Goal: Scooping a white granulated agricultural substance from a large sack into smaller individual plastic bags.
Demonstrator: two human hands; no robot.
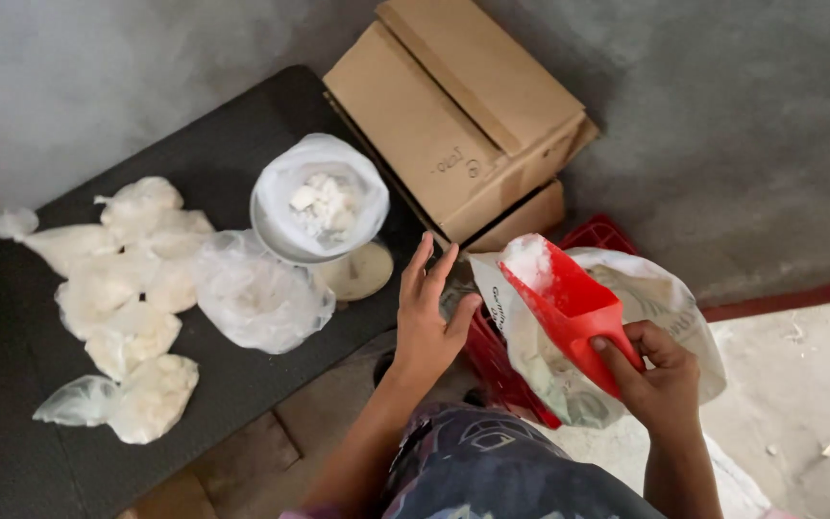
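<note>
My right hand [660, 380] grips the handle of a red plastic scoop [569, 298] with white powder in its front end, held over a large white sack [665, 308] that sits in a red crate [492, 360]. Beside the sack's edge, my left hand [427, 322] hovers with fingers spread and holds nothing. On the black table [12, 346] a bowl lined with a clear plastic bag [319, 197] holds white lumps and rests on a small scale [362, 269].
Several tied clear bags of white powder [136, 317] lie on the table's left part, with a loose clear bag [261, 298] near the scale. Stacked cardboard boxes [463, 115] stand behind the crate against a grey wall. Concrete floor lies to the right.
</note>
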